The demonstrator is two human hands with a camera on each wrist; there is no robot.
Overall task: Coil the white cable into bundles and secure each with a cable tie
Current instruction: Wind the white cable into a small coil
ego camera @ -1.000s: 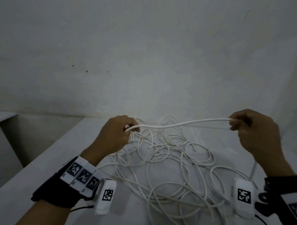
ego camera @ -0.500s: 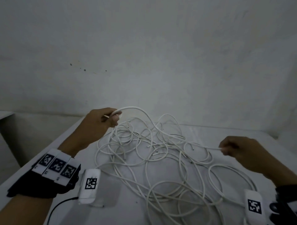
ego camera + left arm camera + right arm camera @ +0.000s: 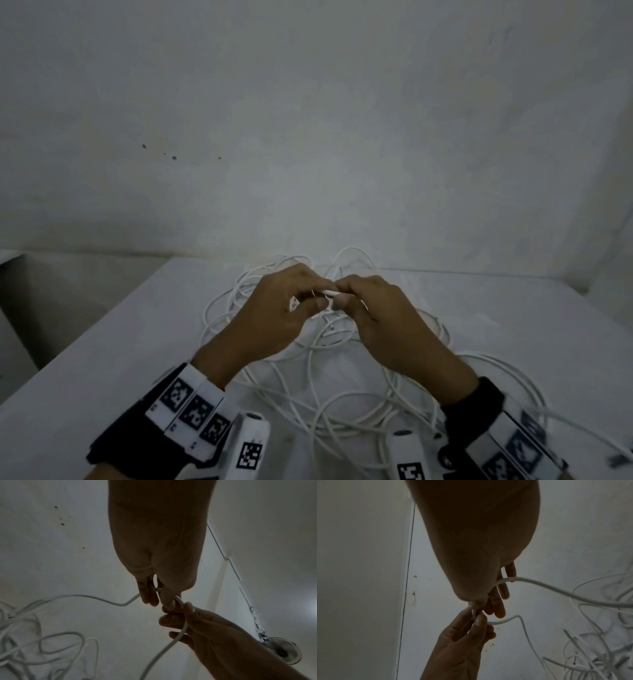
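We pinch the white cable [image 3: 329, 292] between left hand [image 3: 274, 313] and right hand [image 3: 380, 315], fingertips meeting, apparently to close a loop.

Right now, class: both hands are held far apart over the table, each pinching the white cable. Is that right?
Not quite. The left hand and right hand meet fingertip to fingertip, each pinching the white cable above the table. The head view shows it.

White on white, black at my wrists

White cable [image 3: 310, 371] on a pale grey-white desk [image 3: 102, 346]; black wrist straps [image 3: 116, 442] carry white tags [image 3: 191, 409] with black square-code patterns.
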